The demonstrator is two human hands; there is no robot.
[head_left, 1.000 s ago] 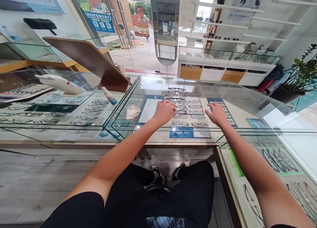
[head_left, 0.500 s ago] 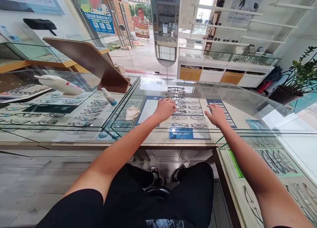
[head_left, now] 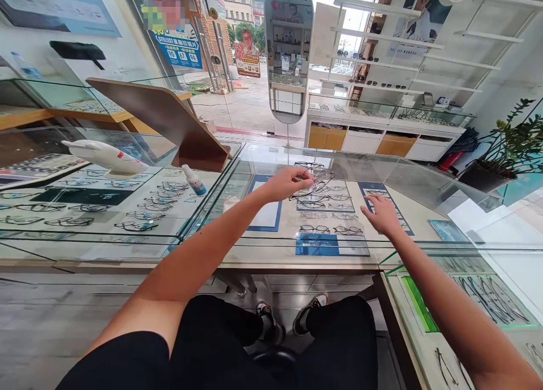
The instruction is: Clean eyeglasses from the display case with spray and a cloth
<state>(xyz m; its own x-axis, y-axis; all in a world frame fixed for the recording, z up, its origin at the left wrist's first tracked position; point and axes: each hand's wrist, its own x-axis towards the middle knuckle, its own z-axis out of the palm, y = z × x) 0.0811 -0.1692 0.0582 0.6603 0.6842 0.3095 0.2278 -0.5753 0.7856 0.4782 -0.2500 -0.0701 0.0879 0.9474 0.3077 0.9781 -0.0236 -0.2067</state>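
My left hand [head_left: 291, 183] is closed in a pinch on a pair of eyeglasses [head_left: 324, 180] with a thin, pale frame, above the glass counter [head_left: 254, 256]. Their far side sticks out to the right of my fingertips, and the part inside my fingers is hidden. Dark-framed eyeglasses [head_left: 314, 229] lie in rows below this hand. To the right, my right hand [head_left: 382, 213] is open with nothing in it, its fingers apart over a blue-edged card [head_left: 403, 219] with more frames on it.
On the counter's left part stand a small spray bottle [head_left: 194, 181], a white curved stand [head_left: 106, 155] and the brown back of a tilted board [head_left: 165, 116]. A folded cloth [head_left: 231, 203] is partly behind my left forearm. A potted plant [head_left: 492, 161] stands at right.
My left hand has moved slightly right and now has pale eyeglasses in its fingers. My right hand stays open at about the same spot. The view has tilted up a little.
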